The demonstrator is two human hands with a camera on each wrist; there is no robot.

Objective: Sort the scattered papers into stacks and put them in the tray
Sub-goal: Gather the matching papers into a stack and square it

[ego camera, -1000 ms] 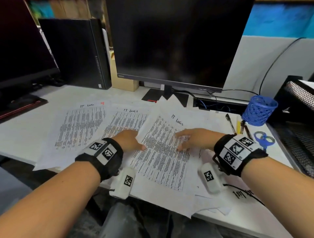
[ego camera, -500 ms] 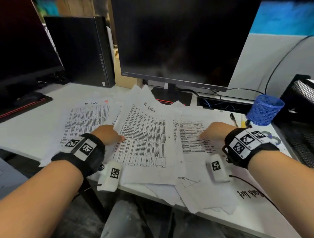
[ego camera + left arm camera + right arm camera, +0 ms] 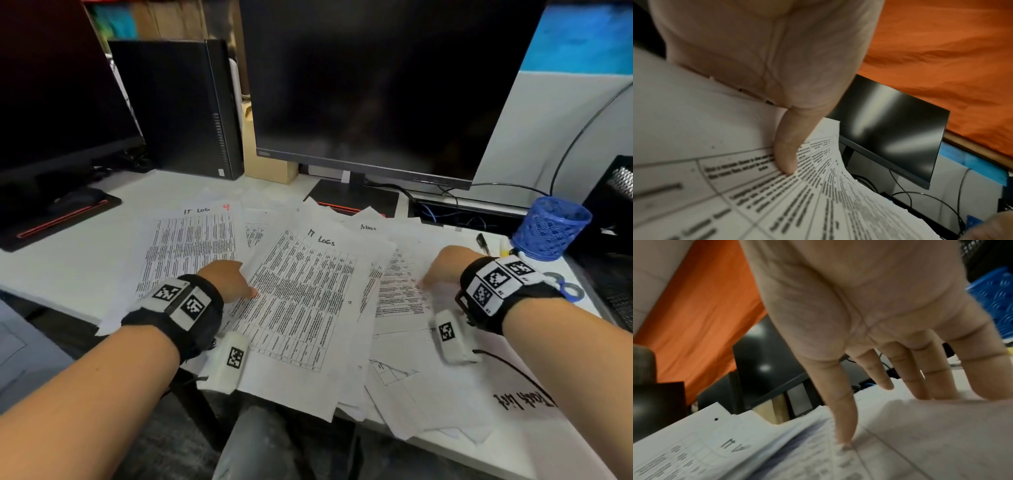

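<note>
Both forearms reach in from the near edge of the desk (image 3: 85, 260), palms down, each with a black band of square markers at the wrist. The left hand (image 3: 227, 279) lies on the spread papers (image 3: 404, 383) left of centre. Its thumb (image 3: 786, 152) is stretched out straight, the tip pressed on the printed "IT Logs" sheet (image 3: 301, 301); the other fingers are hidden under the palm, so I cannot tell whether they are flat or have an edge pinched. That sheet lies slanted on top of the pile, its near corner hanging off the desk edge.

The right hand (image 3: 442, 270) is open, to the right of that sheet. Its fingers (image 3: 920, 373) are straight and a little fanned, the tips down on a text page (image 3: 397, 291), the thumb stretched towards the middle with its tip on the paper.

Another "IT Log" page (image 3: 186, 243) lies flat to the left, partly under the left wrist. More sheets fan out beneath, some overhanging the near edge.

The black mesh tray (image 3: 616, 274) stands at the far right, well apart from both hands. A blue cup (image 3: 549, 228) sits just left of it, scissors (image 3: 565, 287) by the right wrist, a dark monitor (image 3: 376, 85) behind the papers.
</note>
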